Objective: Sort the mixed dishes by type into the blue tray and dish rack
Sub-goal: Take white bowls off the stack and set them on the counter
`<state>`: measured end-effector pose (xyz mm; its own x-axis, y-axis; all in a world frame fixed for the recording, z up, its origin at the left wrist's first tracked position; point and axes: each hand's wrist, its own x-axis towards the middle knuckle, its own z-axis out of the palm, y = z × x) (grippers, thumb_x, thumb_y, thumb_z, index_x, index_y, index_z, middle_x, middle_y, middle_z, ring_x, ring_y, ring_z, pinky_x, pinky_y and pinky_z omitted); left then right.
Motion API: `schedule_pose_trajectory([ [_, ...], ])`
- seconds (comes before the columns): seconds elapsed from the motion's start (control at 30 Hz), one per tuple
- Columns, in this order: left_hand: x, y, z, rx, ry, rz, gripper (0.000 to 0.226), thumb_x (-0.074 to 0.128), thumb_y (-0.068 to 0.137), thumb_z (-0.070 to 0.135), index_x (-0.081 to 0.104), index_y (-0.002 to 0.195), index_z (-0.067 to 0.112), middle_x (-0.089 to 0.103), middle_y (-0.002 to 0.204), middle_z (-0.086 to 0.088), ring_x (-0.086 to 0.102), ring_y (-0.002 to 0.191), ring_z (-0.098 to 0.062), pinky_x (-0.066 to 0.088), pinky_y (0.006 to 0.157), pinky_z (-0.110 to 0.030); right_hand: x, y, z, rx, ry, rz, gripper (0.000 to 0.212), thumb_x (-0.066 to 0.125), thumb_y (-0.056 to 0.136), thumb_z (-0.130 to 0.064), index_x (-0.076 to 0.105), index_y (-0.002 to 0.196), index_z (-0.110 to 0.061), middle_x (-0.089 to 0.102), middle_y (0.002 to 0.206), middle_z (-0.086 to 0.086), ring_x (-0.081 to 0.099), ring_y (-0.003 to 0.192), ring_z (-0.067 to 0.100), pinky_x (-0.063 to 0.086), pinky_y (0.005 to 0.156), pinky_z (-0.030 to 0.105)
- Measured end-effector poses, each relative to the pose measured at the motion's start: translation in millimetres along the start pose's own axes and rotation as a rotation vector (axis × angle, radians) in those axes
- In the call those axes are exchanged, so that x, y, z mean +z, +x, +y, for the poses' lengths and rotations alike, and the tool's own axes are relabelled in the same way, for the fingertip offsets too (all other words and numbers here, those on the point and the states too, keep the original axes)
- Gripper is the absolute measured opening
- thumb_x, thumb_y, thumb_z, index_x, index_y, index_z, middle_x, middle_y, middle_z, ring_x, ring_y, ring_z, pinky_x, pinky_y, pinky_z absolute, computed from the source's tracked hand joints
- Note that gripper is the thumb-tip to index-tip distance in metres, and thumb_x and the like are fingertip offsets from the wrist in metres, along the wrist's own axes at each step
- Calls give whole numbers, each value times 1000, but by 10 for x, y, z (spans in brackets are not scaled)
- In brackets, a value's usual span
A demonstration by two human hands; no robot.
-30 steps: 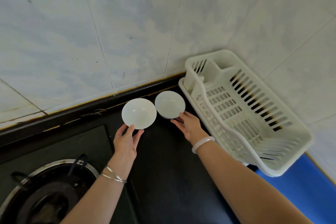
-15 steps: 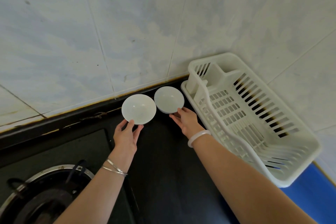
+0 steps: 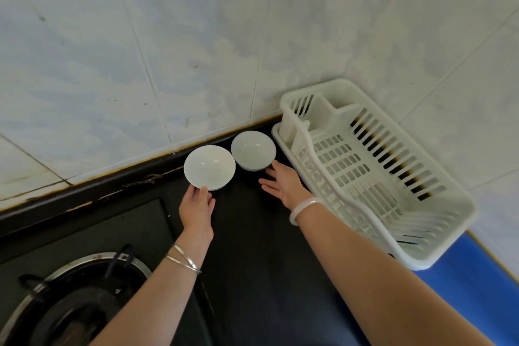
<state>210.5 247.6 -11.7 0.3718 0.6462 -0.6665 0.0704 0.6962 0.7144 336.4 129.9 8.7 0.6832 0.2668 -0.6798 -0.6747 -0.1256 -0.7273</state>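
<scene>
Right hand (image 3: 283, 182) loosened off bowl since earlier view.
Progress: blue tray (image 3: 477, 295) corner shows no dishes; both bowls on desk (image 3: 266, 275) by wall; dish rack (image 3: 438, 247) holds none. Sorting judged not begun.
Grip, left hand (image 3: 196, 205): fingertips on left bowl (image 3: 209, 167) near rim; pinch or touch unclear.
Grip, right hand: fingers spread, holding nothing, tips just beside right bowl (image 3: 252, 150) foot.

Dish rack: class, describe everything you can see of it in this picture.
The dish rack looks like white moulded plastic: a rectangular basket with slotted floor and far wall, a curved near rail and a small compartment at its far end. It holds nothing. It stands level on the dark counter against the tiled wall, its near end over the blue tray. A white bowl sits close beside its far end; contact is unclear.
</scene>
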Motion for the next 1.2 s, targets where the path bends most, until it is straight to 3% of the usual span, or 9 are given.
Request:
schedule_pose_trajectory([
  [0.2,-88,-126,-70,89,244,-126,46,52,92,11,42,137,10,50,136,-10,52,121,-22,45,99,-31,-139,-309,-85,-154,-266,-2,36,39,101,-26,49,133,-15,63,120,5,65,92,16,54,77,26],
  [0.4,-230,-965,-451,91,690,-550,33,55,91,15,56,123,12,61,113,-5,62,101,-14,49,86,-23,-878,-1224,297,-205,-472,66,26,44,99,-27,60,117,-19,66,96,-7,67,83,12,54,70,23],
  [0.5,-272,-1363,-715,162,927,-686,26,55,91,16,61,116,14,64,108,-5,64,93,-13,52,82,-23,-1312,-1667,543,-210,-587,172,21,46,97,-27,63,109,-22,67,91,-8,66,79,12,51,67,22],
  [0.67,-311,-1953,-1236,365,1253,-857,26,59,88,25,64,113,21,67,99,6,65,88,-8,52,84,-23,-1993,-2355,1194,-211,-955,471,21,51,92,-24,66,107,-22,68,102,-2,61,99,21,42,75,27],
  [0.77,-356,-2148,-1486,424,1342,-892,31,61,86,27,63,117,21,67,111,4,62,96,-7,45,82,-17,-2193,-2582,1526,-149,-1026,527,22,55,90,-27,64,109,-21,66,105,-2,60,98,22,39,69,26],
  [0.93,-404,-2314,-1690,513,1424,-817,34,60,86,21,57,120,23,62,116,4,60,100,-12,48,84,-23,-2289,-2760,1818,-129,-1022,571,8,56,86,-21,55,81,-15,60,84,4,51,76,25,32,59,28],
  [1.03,-416,-2349,-1729,531,1442,-777,38,58,87,22,54,125,21,59,119,1,60,103,-14,50,88,-28,-2259,-2766,1852,-149,-1069,615,10,51,89,-18,55,85,-11,61,86,7,54,79,27,30,57,28],
  [1.13,-425,-2372,-1739,532,1430,-760,36,54,90,25,55,126,18,61,118,-1,60,103,-16,49,90,-30,-2222,-2775,1832,-145,-1151,638,9,41,93,-14,43,85,-12,57,80,11,45,69,28,27,52,30],
  [1.2,-439,-2373,-1734,476,1372,-756,31,49,93,24,59,121,15,65,114,-2,62,100,-17,50,92,-34,-2222,-2805,1821,-164,-1175,634,7,39,95,-13,46,95,-12,58,79,12,42,66,27,29,54,30],
])
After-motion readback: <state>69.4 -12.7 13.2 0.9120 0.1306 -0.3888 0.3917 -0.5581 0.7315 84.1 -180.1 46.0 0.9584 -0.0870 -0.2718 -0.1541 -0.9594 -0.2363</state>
